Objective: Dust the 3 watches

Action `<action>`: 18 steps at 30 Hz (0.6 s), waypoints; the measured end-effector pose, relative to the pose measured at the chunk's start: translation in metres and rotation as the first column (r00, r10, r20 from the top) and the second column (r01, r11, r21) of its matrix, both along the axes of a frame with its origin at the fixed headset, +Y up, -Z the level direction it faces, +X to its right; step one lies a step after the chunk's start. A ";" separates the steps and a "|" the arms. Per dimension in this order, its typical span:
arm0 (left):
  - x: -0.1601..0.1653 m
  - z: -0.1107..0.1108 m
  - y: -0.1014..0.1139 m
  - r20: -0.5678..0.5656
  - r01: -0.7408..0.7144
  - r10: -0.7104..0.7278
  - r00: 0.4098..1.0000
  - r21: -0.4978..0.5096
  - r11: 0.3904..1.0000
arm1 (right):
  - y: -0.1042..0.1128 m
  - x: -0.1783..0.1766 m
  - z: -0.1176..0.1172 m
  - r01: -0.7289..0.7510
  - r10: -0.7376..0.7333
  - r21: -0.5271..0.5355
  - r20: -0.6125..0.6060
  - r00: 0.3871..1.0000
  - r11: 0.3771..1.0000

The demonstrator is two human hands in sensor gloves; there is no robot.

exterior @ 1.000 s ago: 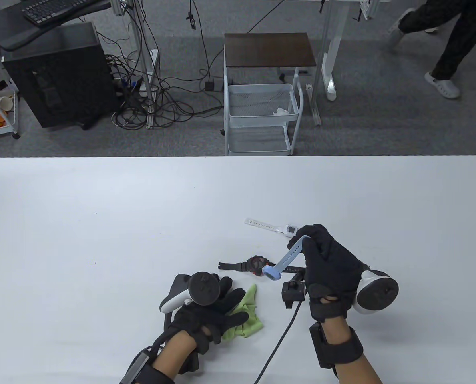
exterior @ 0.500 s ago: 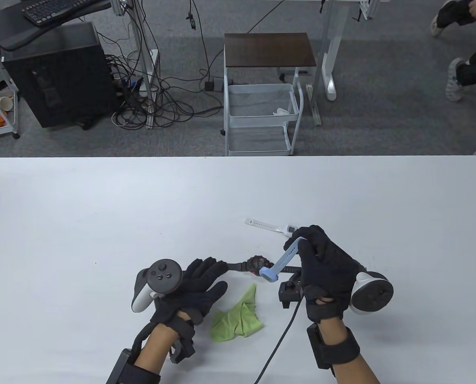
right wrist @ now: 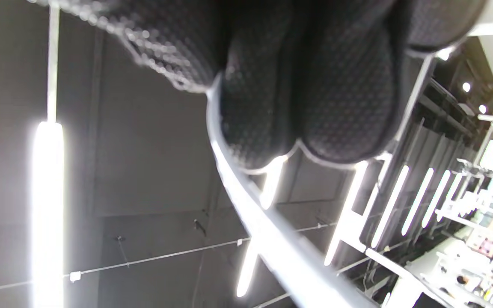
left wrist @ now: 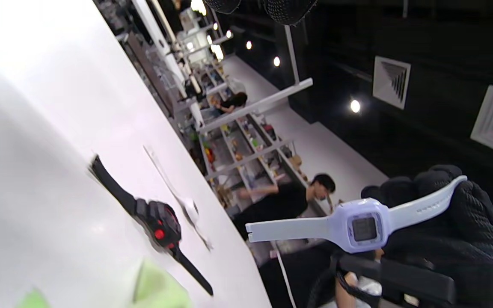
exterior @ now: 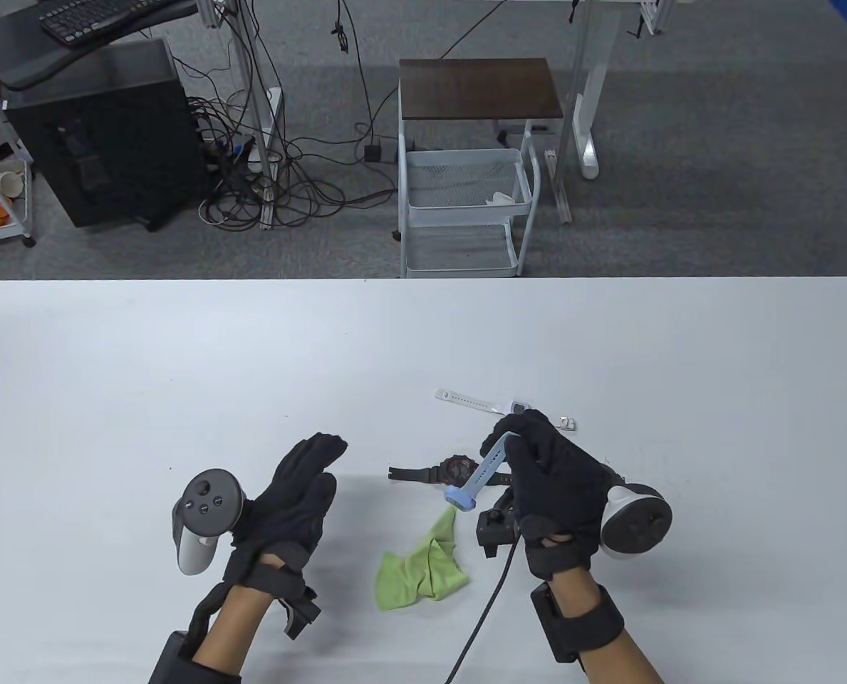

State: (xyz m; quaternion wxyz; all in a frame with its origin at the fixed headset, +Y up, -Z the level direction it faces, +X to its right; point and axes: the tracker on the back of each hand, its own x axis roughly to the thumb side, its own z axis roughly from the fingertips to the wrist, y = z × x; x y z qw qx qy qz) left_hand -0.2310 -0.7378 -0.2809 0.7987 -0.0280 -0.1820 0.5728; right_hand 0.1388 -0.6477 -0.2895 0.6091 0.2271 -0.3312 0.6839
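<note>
Table view shows the right hand (exterior: 555,491) pinching one strap end of the pale blue watch (exterior: 481,473) between curled fingers, lifted off the white table (exterior: 181,356); the watch hangs down and leftward from that grip, its long axis slanting toward the green cloth (exterior: 423,566). The cloth lies crumpled on the table just below the hanging watch's free end. The left hand (exterior: 288,499) is raised, fingers straight, holding nothing, a little way left of the cloth. Judging by this, the coming move turns on the cloth: it sits between the two hands, roughly as near the free left hand as the busy right.

The blue watch has a smooth, flexible strap with small holes and a rounded rectangular face (left wrist: 364,226). Beyond the grip, the black watch (exterior: 451,472) with red accents lies flat, chunky-cased, and the white watch (exterior: 480,404) lies flat farther off, its slim strap stretched leftward. The cloth looks soft and wrinkled.
</note>
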 end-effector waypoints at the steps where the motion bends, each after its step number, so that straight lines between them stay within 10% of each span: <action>1: -0.003 0.000 -0.005 -0.018 -0.030 0.030 0.999 -0.002 1.000 | -0.003 -0.002 0.000 0.004 -0.004 -0.008 -0.013 1.000 1.000; 18: -0.021 0.000 -0.005 -0.023 -0.145 0.145 0.989 0.000 0.989 | -0.024 -0.048 0.013 0.017 -0.029 -0.104 -0.111 0.993 0.994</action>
